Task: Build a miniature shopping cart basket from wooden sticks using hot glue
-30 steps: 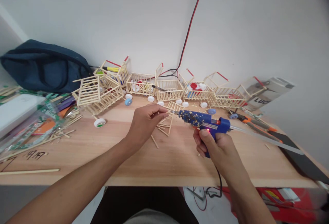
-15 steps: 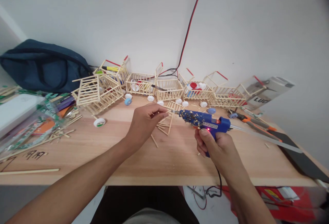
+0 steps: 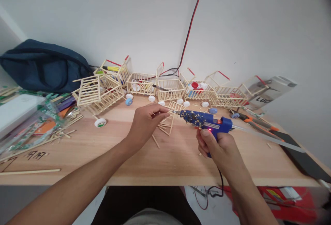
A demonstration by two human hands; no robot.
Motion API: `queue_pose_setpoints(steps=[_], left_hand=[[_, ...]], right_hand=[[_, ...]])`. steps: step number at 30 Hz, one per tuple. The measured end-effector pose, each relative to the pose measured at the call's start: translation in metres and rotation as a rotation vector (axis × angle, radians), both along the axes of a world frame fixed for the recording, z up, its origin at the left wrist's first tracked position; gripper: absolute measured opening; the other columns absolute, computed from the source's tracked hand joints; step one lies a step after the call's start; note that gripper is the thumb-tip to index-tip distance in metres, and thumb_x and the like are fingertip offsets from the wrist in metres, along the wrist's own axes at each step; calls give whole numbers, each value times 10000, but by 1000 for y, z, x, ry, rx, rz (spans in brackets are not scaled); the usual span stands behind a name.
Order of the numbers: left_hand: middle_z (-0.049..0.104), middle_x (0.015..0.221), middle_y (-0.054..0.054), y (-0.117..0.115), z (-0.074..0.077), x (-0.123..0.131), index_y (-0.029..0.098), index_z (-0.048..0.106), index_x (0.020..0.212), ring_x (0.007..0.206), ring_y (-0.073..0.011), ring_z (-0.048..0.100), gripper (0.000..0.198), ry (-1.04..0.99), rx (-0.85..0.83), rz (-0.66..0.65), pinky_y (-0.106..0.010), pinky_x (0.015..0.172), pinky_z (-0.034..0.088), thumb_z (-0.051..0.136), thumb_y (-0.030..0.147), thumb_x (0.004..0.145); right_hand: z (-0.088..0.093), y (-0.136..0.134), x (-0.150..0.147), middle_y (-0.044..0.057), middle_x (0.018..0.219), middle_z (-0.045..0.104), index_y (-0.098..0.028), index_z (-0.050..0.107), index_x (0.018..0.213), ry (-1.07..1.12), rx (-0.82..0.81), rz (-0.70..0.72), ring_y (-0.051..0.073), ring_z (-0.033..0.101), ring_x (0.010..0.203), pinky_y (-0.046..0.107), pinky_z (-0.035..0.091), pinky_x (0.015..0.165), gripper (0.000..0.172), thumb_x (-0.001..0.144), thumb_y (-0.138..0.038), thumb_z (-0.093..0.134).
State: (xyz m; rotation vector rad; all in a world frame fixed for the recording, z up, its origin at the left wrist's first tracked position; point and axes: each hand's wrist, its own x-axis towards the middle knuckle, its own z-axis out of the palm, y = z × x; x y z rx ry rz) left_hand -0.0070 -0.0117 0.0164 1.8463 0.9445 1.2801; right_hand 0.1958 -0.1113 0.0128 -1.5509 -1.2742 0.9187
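My right hand (image 3: pixel 216 142) grips a blue hot glue gun (image 3: pixel 200 119) by its handle; a small red light glows on its side. The barrel is crusted with pale specks, and a long clear glue stick (image 3: pixel 269 138) sticks out of its back. At the nozzle, my left hand (image 3: pixel 148 118) is closed in a pinch, its fingertips almost touching the metal tip. Whatever lies between those fingertips is too small to make out. Below and behind them, a flat lattice of thin wooden sticks (image 3: pixel 171 123) lies on the table, with a few loose sticks beside it.
Several small stick-built carts (image 3: pixel 170 90) with bottle-cap wheels line the wall. A larger cart (image 3: pixel 103 95) stands left, before a dark blue bag (image 3: pixel 45 66). Plastic wrappers (image 3: pixel 28 132) and sticks cover the table's left side. Orange-handled pliers (image 3: pixel 261 125) and a black slab (image 3: pixel 302 156) lie right.
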Motion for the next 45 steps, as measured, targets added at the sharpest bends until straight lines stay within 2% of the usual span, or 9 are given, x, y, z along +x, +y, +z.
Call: queue_pose_setpoints(steps=[15,29,33,36,38,41,45], left_hand=[[731,770,-1,0,-1,0,191,745,797,687,-121,626,47,8,8,-2,-236,633,441,703,209,784],[733,772,-9,0,0,0,198,747,785,691,-134,634,52,3,17,7,-250,641,452,699,218,782],[732,770,-12,0,1,0,192,749,791,692,-127,628,57,-23,-20,5,-238,646,457,705,225,774],[727,742,-10,1,2,1,187,748,779,642,-114,604,61,-65,-87,-12,-226,606,453,706,228,763],[721,717,-11,2,2,1,181,745,763,595,-106,577,63,-87,-136,-28,-224,571,444,705,228,750],[712,694,-20,5,0,1,173,743,762,545,-99,534,91,-111,-198,-59,-221,519,420,704,251,736],[693,672,-27,9,-3,0,160,730,745,481,-75,471,131,-139,-268,-105,-207,460,376,691,285,734]], right_hand=[[2,-1,-1,-29,446,450,-215,409,588,-2,49,-30,96,430,393,239,351,406,472,843,-586,555],[7,-1,-2,-15,432,459,-209,442,544,-88,87,-23,99,432,394,233,367,405,501,851,-596,524],[6,-1,-1,-9,450,483,-191,510,583,-144,81,-47,112,456,414,241,368,423,476,857,-580,516],[7,-3,0,-10,475,514,-177,605,687,-275,132,-104,129,479,439,254,384,461,416,857,-548,526],[9,-5,-1,1,546,569,-189,642,774,-400,206,-132,155,534,506,271,425,524,339,848,-509,555],[15,-8,-4,35,792,666,-236,636,918,-544,321,-148,209,623,714,312,474,676,235,838,-453,593],[19,-7,-4,78,1031,658,-263,583,1061,-619,496,-228,264,615,922,389,470,817,286,847,-452,578]])
